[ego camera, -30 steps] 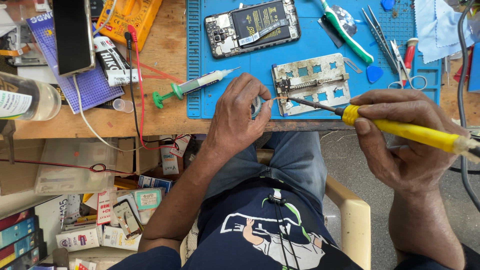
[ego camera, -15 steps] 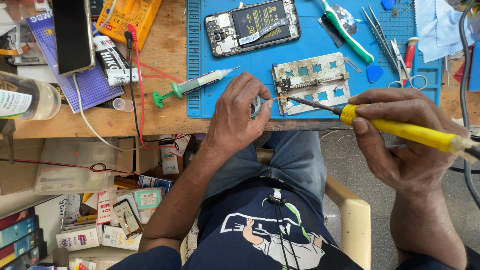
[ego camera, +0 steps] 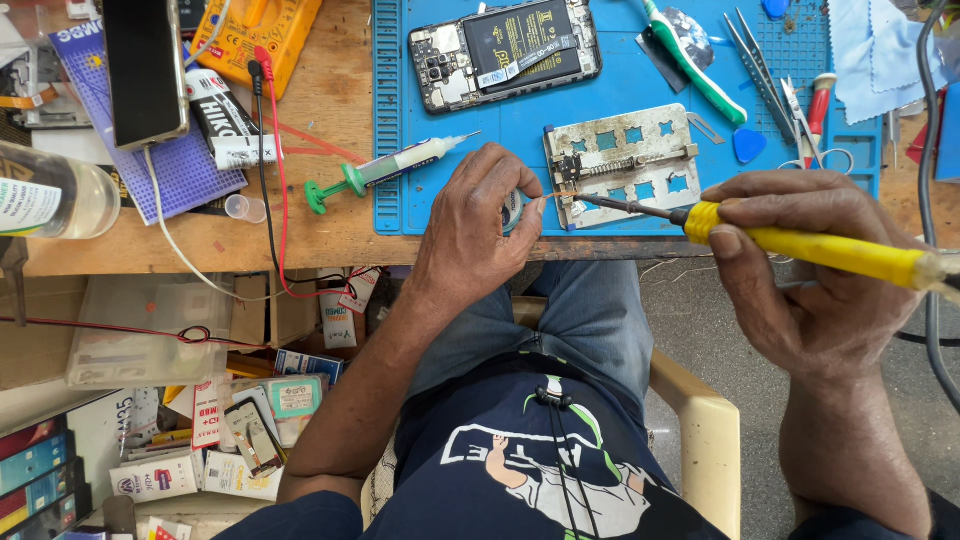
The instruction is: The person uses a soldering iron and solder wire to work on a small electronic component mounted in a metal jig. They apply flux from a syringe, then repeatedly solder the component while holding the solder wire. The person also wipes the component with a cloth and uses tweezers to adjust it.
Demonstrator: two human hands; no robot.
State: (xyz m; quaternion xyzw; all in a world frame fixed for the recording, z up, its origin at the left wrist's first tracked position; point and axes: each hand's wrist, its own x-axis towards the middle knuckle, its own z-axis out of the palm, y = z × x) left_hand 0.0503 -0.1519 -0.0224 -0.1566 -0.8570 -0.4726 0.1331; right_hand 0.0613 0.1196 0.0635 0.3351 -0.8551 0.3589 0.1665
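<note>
Right hand (ego camera: 810, 275) around soldering iron (ego camera: 800, 245)

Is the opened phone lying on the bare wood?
No, the opened phone lies on the blue mat, above the metal holder.

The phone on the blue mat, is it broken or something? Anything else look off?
The phone lies with its back cover off, battery and circuit board bare. It looks opened rather than smashed; no cracks show. The metal holder under the soldering iron looks stained and worn. Nothing appears spilled.
</note>
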